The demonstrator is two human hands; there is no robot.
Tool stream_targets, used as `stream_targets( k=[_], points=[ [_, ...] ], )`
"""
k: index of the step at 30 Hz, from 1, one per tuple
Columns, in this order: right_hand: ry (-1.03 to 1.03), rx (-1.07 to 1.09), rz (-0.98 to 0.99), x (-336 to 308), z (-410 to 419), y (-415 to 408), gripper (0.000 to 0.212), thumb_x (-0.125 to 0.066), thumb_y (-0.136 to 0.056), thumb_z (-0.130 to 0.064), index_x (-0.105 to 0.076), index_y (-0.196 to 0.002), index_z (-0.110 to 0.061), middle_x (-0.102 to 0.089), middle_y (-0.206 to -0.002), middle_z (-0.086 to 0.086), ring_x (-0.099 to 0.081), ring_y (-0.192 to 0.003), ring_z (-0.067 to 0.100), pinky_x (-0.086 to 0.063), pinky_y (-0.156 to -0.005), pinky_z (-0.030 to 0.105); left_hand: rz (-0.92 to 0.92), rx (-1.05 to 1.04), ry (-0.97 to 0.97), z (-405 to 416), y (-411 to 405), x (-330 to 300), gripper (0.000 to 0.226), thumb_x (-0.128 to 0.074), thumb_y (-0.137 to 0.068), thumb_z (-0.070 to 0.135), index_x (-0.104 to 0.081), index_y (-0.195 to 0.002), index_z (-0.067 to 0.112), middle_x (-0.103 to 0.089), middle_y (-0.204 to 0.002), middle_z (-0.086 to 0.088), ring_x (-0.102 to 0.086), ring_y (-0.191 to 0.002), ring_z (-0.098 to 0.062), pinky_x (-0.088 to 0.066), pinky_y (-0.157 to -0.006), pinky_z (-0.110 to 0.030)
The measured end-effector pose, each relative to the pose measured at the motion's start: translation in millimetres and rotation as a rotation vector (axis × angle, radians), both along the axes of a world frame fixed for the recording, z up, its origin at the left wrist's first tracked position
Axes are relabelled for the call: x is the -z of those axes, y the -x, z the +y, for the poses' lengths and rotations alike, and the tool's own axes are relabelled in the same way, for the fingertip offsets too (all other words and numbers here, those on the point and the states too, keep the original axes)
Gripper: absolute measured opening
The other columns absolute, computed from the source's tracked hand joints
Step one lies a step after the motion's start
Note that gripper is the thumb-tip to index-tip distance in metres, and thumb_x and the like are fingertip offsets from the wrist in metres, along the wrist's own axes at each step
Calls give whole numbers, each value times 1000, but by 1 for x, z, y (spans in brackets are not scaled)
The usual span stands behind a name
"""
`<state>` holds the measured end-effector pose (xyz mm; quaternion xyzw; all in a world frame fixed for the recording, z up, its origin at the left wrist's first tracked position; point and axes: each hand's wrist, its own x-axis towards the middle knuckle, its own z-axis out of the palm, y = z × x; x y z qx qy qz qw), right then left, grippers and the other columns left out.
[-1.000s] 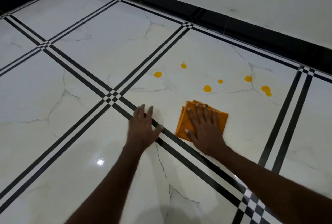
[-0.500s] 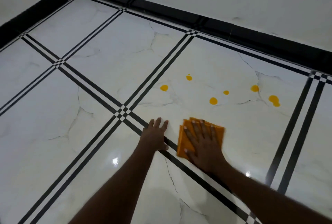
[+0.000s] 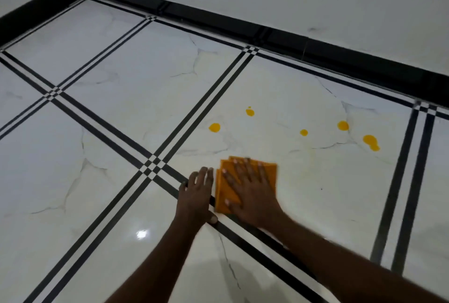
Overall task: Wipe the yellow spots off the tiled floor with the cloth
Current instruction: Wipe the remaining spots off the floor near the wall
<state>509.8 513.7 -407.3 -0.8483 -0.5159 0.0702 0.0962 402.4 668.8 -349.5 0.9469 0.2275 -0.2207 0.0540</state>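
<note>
No readable text, label, brand, number or sign appears anywhere in view.

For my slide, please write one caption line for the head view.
Right hand presses an orange cloth flat on the tiled floor near five yellow spots; left hand rests beside it.

A glossy white tiled floor (image 3: pixel 102 161) crossed by black double stripes is seen. Five yellow spots (image 3: pixel 214 127) are scattered over the far right tile. A folded orange cloth (image 3: pixel 269 169) is laid flat nearer, pressed by the right hand (image 3: pixel 252 195); the left hand (image 3: pixel 195 195) is planted just beside it.
</note>
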Motion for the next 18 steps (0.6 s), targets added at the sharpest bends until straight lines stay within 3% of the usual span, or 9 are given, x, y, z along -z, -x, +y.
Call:
stream_targets(
  k=[2, 5, 9, 11, 15, 18],
  points=[
    [49, 62, 9, -2, 27, -51, 82, -36, -89, -67, -21, -162, -33, -16, -171, 9, -13, -158, 38, -8, -124, 61, -4, -16, 9, 2, 2, 3, 136, -86, -67, 45, 13, -157, 20, 9, -166, -6, 3, -153, -31, -11, -122, -46],
    [55, 410, -47, 1, -5, -106, 81, -34, -88, -66, -32, -160, -28, -29, -167, 12, -26, -152, 40, -19, -119, 59, -39, -18, 45, 7, 7, 4, 137, -85, -66, 49, 15, -157, 22, 13, -166, -7, 9, -152, -31, -10, -122, -46],
    [31, 572, -79, -7, -72, -65, 83, -38, -91, -62, -23, -163, -23, -23, -168, 17, -20, -153, 44, -15, -122, 63, -84, -30, 89, 19, 5, -1, 132, -79, -68, 58, 11, -157, 21, 5, -166, -8, 2, -152, -28, -11, -121, -44],
    [31, 505, -76, -3, -62, -36, 86, -41, -90, -63, -19, -163, -24, -17, -170, 15, -15, -155, 44, -9, -123, 63, -126, -62, 67, 35, 0, -5, 126, -75, -72, 59, 8, -158, 19, -1, -165, -9, -4, -152, -27, -13, -121, -45],
    [-10, 110, -57, 3, 15, -18, 83, -37, -92, -65, -18, -163, -28, -15, -171, 11, -9, -158, 39, -7, -125, 62, -44, -131, 13, 67, 3, -4, 129, -65, -71, 74, 12, -157, 18, 15, -165, -11, 10, -153, -31, -10, -120, -52],
    [-13, 82, -91, 9, 36, -54, 69, -34, -96, -56, -30, -160, -29, -32, -166, 10, -26, -154, 38, -14, -121, 56, -17, -136, 28, 72, 8, 1, 136, -59, -64, 85, 16, -156, 20, 21, -164, -11, 12, -152, -32, -10, -120, -53]
  ],
)
